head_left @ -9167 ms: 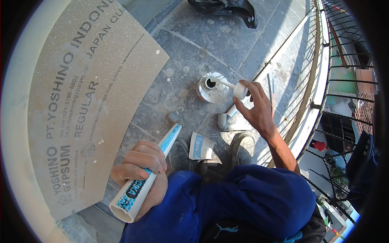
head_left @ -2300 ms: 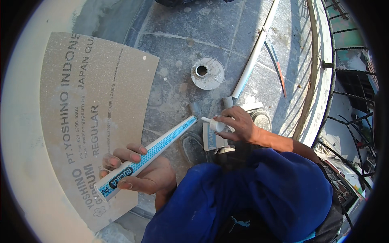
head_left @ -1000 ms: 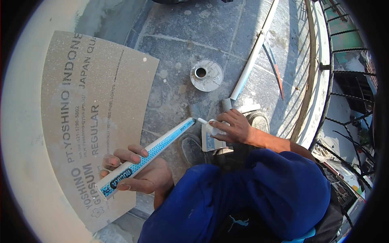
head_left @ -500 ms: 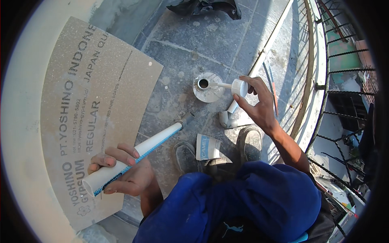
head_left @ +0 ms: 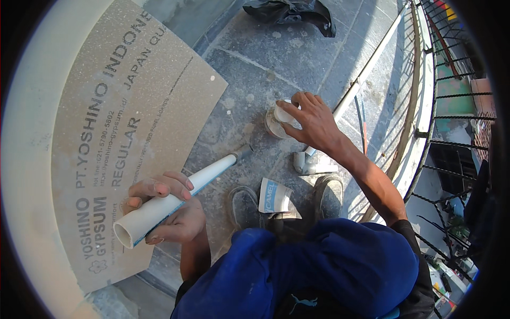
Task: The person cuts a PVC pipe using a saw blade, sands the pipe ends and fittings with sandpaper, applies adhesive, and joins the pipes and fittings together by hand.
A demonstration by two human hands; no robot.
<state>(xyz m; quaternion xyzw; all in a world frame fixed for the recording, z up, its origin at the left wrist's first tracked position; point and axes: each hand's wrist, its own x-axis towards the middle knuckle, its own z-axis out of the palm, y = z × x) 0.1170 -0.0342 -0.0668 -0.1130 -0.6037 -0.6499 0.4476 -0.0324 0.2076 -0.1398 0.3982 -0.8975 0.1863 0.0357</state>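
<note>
My left hand (head_left: 183, 223) is wrapped round a white plastic pipe (head_left: 212, 173), its open end tilted up toward me at the lower left. A dark grey piece (head_left: 244, 152) shows at the pipe's far end, by the floor. My right hand (head_left: 316, 121) grips a round white brush cap (head_left: 285, 109) between thumb and fingers. It holds the cap on top of a small round can (head_left: 273, 125) on the tiles. The brush stem is out of sight, and my fingers partly cover the cap.
Grey elbow fittings (head_left: 312, 166) and a white and blue cup-shaped piece (head_left: 273, 196) lie by my shoes. A long white pipe (head_left: 348, 98) runs along the right, near a metal railing (head_left: 461, 97). Printed board (head_left: 127, 159) covers the left; black plastic (head_left: 292, 13) lies at the back.
My right hand has brought the brush cap left, from beside the can onto its mouth; the stem no longer shows. My left hand still holds the pipe, turned slightly.
</note>
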